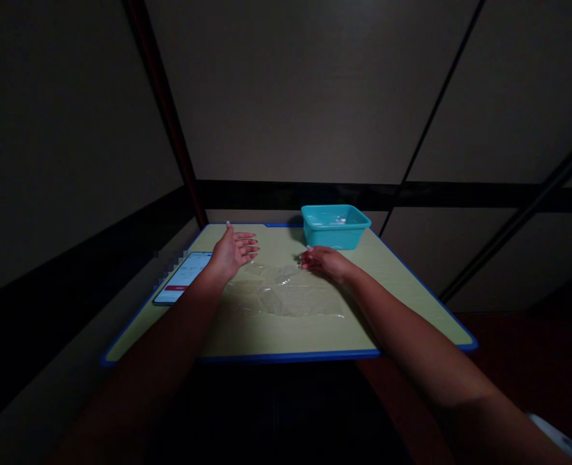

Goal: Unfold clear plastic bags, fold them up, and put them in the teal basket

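Note:
A flat, wrinkled clear plastic bag (286, 300) lies across the middle of the table. My left hand (232, 253) is at the bag's far left side, its thumb pointing up and its fingers spread, holding nothing. At the bag's far right corner, my right hand (325, 261) has its fingers curled in, and a bit of the shiny clear film shows at the fingertips. How firmly the fingers grip it is hard to see.
A turquoise plastic basin (337, 229) stands at the table's back right, with something clear inside. A phone with a lit screen (181, 279) lies at the left edge, partly behind my left forearm. The yellow table (286, 341) has a blue rim, and panelled walls (290, 97) rise behind it.

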{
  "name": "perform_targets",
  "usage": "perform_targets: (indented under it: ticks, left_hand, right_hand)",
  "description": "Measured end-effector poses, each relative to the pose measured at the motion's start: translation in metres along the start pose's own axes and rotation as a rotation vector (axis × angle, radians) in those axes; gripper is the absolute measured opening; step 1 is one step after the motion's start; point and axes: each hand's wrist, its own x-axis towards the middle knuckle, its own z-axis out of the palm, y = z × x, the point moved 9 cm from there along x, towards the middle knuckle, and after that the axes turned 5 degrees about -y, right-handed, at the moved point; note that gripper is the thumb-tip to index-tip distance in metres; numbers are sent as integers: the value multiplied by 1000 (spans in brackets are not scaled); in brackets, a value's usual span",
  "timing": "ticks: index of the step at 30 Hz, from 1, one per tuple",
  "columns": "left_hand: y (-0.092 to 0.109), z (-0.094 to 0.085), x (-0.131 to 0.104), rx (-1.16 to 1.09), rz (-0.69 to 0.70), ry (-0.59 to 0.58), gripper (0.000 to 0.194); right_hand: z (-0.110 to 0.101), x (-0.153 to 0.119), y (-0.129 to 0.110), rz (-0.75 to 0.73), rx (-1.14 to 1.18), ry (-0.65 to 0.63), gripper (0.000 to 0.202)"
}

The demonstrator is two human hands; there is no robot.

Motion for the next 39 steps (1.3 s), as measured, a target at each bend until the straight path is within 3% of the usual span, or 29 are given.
perform_targets:
  ticks: [4,9,12,16,26,28,34,39]
  left_hand:
    - [1,-1,2,228,69,22,49]
    - [16,6,-2,746,357,24,20]
    - [15,-1,-2,855,410,56,21]
    - [2,-7,6,882,314,14,26]
    - [-7,14,1,1120,256,-169,10]
    - [-6,15,0,1148,250,-166,4]
    - [-1,8,3,1178,238,-83,11]
    - [1,5,4,1208,229,-60,8]
  right_hand:
    - [6,-2,-14,-169,2,-41,17]
    - [24,-18,-36,-418,-469,-95,39]
    - [36,-21,-20,-289,-869,-201,67]
    - [38,-24,3,-56,-1208,-310,80]
    - [39,-27,5,1,-1283,-350,89]
    - [40,-28,5,4,-1281,-360,92]
    - [41,-30,4,11,-1281,-369,93]
    - [43,-31,-4,-60,-1278,-341,90]
